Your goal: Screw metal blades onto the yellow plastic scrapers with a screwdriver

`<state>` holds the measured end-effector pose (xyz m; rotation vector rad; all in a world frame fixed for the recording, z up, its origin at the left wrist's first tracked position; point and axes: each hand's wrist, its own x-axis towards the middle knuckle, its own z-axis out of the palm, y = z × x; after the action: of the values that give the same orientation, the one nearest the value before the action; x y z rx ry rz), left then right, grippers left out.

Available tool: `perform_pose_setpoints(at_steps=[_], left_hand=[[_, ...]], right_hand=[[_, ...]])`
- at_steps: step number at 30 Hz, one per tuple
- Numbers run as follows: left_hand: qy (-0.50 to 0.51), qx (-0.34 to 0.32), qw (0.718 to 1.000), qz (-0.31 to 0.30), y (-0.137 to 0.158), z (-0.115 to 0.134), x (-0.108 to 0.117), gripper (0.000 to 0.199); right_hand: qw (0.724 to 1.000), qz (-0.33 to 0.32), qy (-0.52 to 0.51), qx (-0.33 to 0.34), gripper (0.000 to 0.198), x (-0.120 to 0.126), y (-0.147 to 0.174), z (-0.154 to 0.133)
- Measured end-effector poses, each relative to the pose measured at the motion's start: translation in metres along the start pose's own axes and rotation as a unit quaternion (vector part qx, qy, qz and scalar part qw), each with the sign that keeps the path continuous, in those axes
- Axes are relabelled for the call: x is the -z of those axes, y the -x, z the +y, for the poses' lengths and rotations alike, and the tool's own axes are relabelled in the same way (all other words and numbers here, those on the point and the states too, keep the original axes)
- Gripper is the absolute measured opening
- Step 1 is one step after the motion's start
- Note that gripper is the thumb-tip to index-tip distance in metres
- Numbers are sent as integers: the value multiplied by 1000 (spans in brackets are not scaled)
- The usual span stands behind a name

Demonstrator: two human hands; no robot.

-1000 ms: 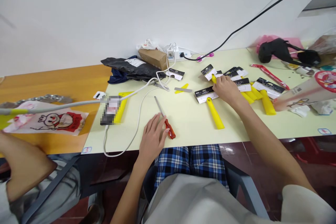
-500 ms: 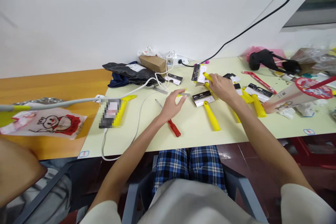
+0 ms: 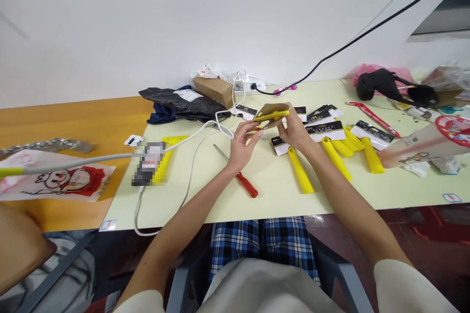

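Note:
Between my hands, above the table, is a yellow scraper (image 3: 271, 116) with its brown-backed card. My right hand (image 3: 293, 129) is closed on its right end. My left hand (image 3: 243, 145) has its fingers curled at the left end; a small yellow and metal piece shows partly by its thumb. A red-handled screwdriver (image 3: 246, 186) lies just below my left hand, its shaft pointing up and left. Near my right forearm lie several yellow-handled scrapers, such as one carded scraper (image 3: 301, 171), with black-and-white cards.
A white cable (image 3: 191, 176) crosses the table's left side past a pixelated device (image 3: 149, 164) and another yellow scraper (image 3: 172, 143). Black plastic bag (image 3: 183, 102) and cardboard box (image 3: 215, 90) lie at the back. A drink cup (image 3: 422, 144) lies tilted at right. Another person's arm (image 3: 22, 249) shows at left.
My right hand has lifted the carded scraper from the pile and brought it left to my left hand. My left hand has gone from spread fingers to curled round its end.

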<state>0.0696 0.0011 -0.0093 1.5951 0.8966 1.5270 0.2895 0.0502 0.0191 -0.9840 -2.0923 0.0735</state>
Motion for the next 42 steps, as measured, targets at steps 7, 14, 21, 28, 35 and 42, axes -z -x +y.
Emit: perform_pose_setpoints(at_steps=[7,14,21,28,35,42], left_hand=[[-69,-126,989,-19,3,13,0,34],[-232,-66,967,-86,-42,-7,28,33],[-614,-66,743,-258,-152,-46,61,48],[-667,-161,652,-322,-189,-39,80,43],[-706,-183,613,-304,-199,-25,109,41],[-711,-143,606,-326,-220,-31,95,40]], right_hand=[[995,23,-58,78,35,9,6,10],[998,46,11,29,12,9,7,12],[994,71,78,4,16,6,10,23],[993,66,95,-4,17,8,9,23],[992,57,110,-11,16,11,8,23],[991,58,123,-12,16,11,9,26]])
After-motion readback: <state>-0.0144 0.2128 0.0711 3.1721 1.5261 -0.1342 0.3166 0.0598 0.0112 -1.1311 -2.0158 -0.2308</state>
